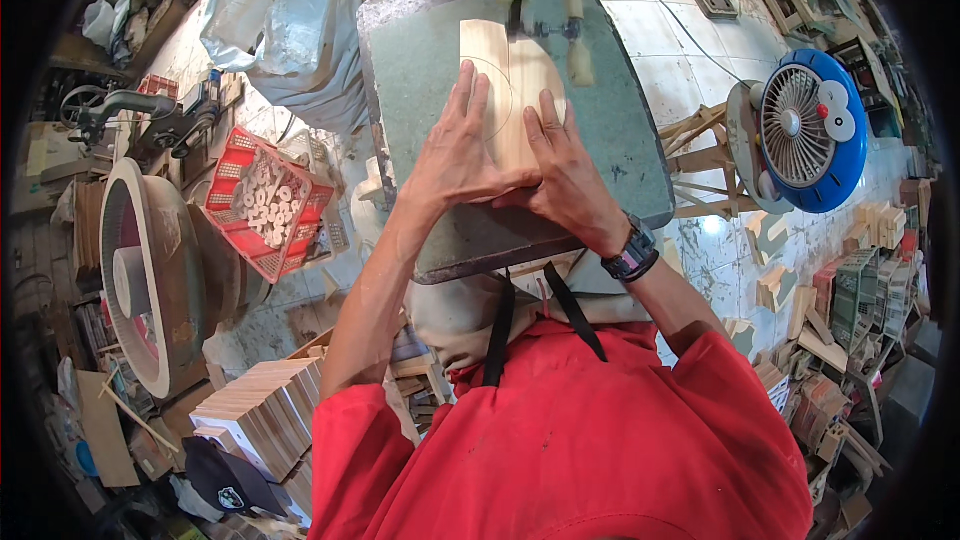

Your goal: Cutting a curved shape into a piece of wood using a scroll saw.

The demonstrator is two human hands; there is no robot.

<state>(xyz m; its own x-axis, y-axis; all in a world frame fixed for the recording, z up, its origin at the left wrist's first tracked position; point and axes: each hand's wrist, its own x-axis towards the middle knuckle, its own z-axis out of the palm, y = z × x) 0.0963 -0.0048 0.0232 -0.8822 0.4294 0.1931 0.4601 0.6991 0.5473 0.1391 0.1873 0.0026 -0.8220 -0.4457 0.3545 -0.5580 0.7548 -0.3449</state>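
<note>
A pale wooden board lies flat on the grey-green metal table of a saw. A large round line is drawn across its left part, and its right edge is curved. My left hand rests open on the board's left side, fingers stretched toward its far end. My right hand lies open along the right edge, fingers extended and slightly apart. Both thumbs meet near the board's near end. Just beyond the fingertips, a dark upright blade part touches the board's far portion, beside a blurred guide fitting.
Left of the table are a pale plastic sack, a red crate of small wooden pieces, and a large wheel-shaped part. Stacked boards stand at lower left. A blue fan is on the right, above several wood pieces.
</note>
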